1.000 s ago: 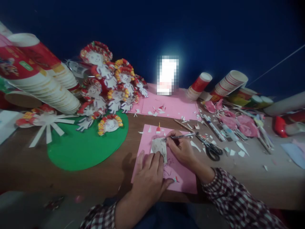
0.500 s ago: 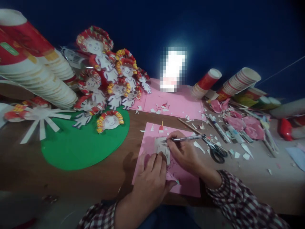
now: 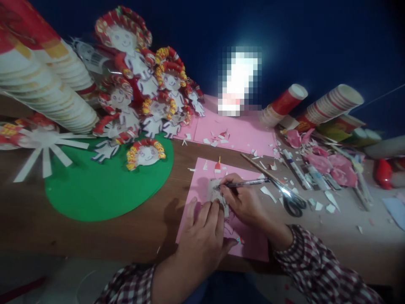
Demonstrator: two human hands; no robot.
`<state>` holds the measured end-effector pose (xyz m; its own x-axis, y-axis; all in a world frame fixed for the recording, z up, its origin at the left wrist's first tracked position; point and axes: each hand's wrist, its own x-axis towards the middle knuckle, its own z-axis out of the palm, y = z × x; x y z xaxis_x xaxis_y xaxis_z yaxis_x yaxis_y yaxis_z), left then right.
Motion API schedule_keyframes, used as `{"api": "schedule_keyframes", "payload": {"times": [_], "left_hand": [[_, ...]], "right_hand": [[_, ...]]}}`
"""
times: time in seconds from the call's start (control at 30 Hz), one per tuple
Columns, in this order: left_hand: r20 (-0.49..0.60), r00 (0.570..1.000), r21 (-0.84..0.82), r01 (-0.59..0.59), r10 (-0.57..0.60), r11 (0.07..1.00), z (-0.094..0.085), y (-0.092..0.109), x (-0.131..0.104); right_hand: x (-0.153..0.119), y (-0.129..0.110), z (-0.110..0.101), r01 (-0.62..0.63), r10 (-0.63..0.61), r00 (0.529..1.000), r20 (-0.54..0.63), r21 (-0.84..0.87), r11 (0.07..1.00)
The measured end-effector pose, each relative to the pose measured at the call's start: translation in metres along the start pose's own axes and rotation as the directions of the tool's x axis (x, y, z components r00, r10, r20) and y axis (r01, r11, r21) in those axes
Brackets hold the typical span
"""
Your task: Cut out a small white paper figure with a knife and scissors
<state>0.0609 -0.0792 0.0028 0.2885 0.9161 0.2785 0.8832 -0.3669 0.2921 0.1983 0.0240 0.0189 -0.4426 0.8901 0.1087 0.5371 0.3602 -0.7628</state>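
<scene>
My right hand [image 3: 243,204] is closed around a pen [image 3: 249,183], whose tip is on a small piece of white paper [image 3: 214,195]. Dark lines are drawn on that piece. My left hand [image 3: 202,232] lies with its fingers stretched out, fingertips pressing on the lower part of the paper. Beneath both hands is a pink sheet [image 3: 193,190] with dark drawn lines, partly covered by them. A small red and white paper cutout [image 3: 217,167] rests near the sheet's upper edge. Part of the white paper is hidden under my left fingers.
Black-handled scissors [image 3: 294,206] and a wooden stick [image 3: 253,162] lie to the right among white scraps, markers [image 3: 297,169] and crumpled pink paper [image 3: 341,169]. On the left are a green sheet [image 3: 95,198], paper dolls [image 3: 125,40] and stacked paper cups [image 3: 60,97]. A bright blurred screen stands behind.
The camera view has shifted slightly, so background things sit a little differently. The pen tip is slightly farther left on the paper. My left hand stays pressed in place.
</scene>
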Motion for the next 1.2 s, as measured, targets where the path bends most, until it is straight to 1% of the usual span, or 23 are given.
{"api": "schedule_keyframes", "payload": {"times": [0.07, 0.27, 0.43, 0.77, 0.87, 1.1, 1.2], "left_hand": [[-0.001, 1.000, -0.004, -0.004, 0.004, 1.000, 0.0002, -0.0002, -0.0002], [-0.001, 1.000, 0.016, -0.018, 0.018, 1.000, -0.0017, -0.0005, -0.0003], [-0.001, 1.000, 0.029, -0.023, 0.023, 0.999, -0.0021, -0.0005, -0.0012], [-0.004, 1.000, 0.015, -0.019, 0.019, 1.000, -0.0010, -0.0004, -0.0014], [0.001, 1.000, 0.006, -0.005, 0.005, 1.000, -0.0012, -0.0002, -0.0011], [0.003, 1.000, -0.003, -0.011, 0.011, 1.000, -0.0005, -0.0013, -0.0015], [0.001, 1.000, -0.002, -0.013, 0.013, 1.000, -0.0008, -0.0011, -0.0009]], "right_hand": [[0.0001, -0.0002, -0.0003, 0.002, -0.002, 1.000, 0.004, 0.000, 1.000], [-0.0006, 0.0005, -0.0007, -0.043, 0.042, 0.998, 0.036, 0.017, 0.999], [0.0001, 0.0016, 0.0003, -0.014, 0.013, 0.999, 0.038, 0.011, 1.000], [0.0017, -0.0021, -0.0010, -0.020, 0.020, 0.999, 0.038, -0.009, 1.000], [0.0018, -0.0013, -0.0007, -0.014, 0.014, 0.999, 0.039, -0.010, 1.000], [0.0025, 0.0016, -0.0005, 0.005, -0.004, 1.000, 0.022, -0.019, 1.000], [0.0025, 0.0015, -0.0009, -0.007, 0.008, 1.000, 0.023, -0.034, 0.999]]}}
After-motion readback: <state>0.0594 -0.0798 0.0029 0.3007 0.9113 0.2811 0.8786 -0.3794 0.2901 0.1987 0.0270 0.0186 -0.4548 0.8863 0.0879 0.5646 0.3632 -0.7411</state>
